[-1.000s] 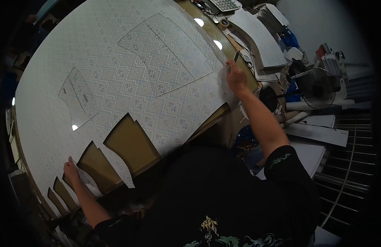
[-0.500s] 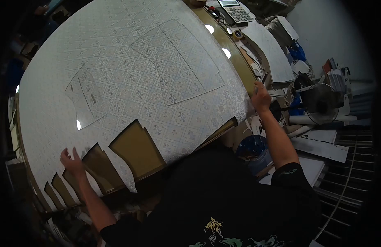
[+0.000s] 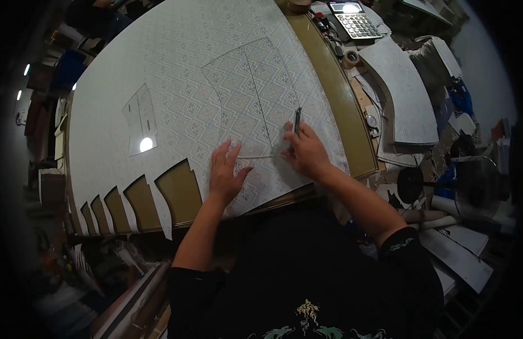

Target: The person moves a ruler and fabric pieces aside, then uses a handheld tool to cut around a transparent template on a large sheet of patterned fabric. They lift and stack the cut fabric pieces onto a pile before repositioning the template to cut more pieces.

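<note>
A large clear template (image 3: 241, 96) with a dark line down it lies on the patterned white sheet (image 3: 176, 121) that covers the table. My left hand (image 3: 224, 175) rests flat at the template's near edge, fingers spread and thumb out to the side. To its right, my right hand (image 3: 306, 150) grips a utility knife (image 3: 297, 121), which points up and away from me over the template's near right part. Left of my hands, a smaller clear template (image 3: 140, 121) lies on the sheet, with a bright reflection on its lower end.
Curved cut-outs along the sheet's near edge bare the olive table top (image 3: 179, 189). On the table's right side are a calculator (image 3: 357, 22), a tape roll (image 3: 350, 59) and a stack of curved white pieces (image 3: 405, 96). A fan (image 3: 476, 186) stands at the right.
My left hand has come right from the cut-outs to the large template. My right hand has moved in from the table's right edge with the knife. The view has shifted too.
</note>
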The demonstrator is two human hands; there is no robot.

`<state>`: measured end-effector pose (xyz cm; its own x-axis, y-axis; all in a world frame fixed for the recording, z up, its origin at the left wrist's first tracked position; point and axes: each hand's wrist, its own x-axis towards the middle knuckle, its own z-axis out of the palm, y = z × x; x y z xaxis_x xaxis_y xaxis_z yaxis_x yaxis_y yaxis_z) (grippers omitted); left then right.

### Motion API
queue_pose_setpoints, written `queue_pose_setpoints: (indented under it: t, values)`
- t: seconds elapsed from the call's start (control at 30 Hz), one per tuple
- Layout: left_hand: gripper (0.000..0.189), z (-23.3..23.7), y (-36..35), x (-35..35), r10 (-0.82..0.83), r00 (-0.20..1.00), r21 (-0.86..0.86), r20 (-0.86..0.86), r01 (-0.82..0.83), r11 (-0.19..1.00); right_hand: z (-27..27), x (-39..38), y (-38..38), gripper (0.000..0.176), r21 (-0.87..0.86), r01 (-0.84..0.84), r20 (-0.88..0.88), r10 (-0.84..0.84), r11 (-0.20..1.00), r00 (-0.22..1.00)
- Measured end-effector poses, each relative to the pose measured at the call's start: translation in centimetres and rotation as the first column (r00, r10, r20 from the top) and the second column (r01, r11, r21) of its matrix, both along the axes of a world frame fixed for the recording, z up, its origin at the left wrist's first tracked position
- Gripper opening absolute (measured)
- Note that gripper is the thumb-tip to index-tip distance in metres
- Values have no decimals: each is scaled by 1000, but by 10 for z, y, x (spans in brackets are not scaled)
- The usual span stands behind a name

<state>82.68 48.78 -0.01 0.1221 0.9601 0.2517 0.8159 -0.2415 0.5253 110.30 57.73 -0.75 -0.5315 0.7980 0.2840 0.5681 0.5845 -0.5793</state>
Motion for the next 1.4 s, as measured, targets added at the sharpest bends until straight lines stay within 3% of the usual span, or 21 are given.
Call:
queue_pose_setpoints:
  t: [0.13, 0.33, 0.4, 0.5, 0.77, 0.93, 1.13, 1.4]
  values:
    - [68, 1, -17, 0, 58, 998, 2, -27, -58, 998, 1, 23, -44, 52, 6, -79, 39, 79, 997, 996]
    - [71, 6, 53, -13, 38, 997, -15, -72, -39, 999, -5, 33, -41, 52, -24, -159, 18, 160, 987, 987]
    - [73, 5, 79, -22, 19, 975, -5, -220, -21, 1000, -5, 34, -40, 51, -20, -161, 39, 162, 987, 986]
    - [75, -2, 97, -40, -56, 955, -78, -291, 34, 996, -3, 37, -41, 51, -67, -173, 9, 174, 983, 985]
    - [72, -2, 94, -45, -74, 976, -70, -203, 61, 996, 5, 33, -62, 56, 9, 119, -9, -119, 993, 993]
    - [73, -2, 94, -50, -85, 980, -43, -179, 79, 996, 9, 31, -64, 58, 4, 128, -2, -128, 992, 992]
    - [72, 8, 103, -54, -118, 984, -147, -135, 98, 984, 11, 35, -60, 58, -30, 111, 8, -111, 993, 994]
    - [79, -2, 103, -50, -94, 978, -31, -185, 90, 995, 3, 41, -58, 58, 23, 111, -26, -111, 994, 994]
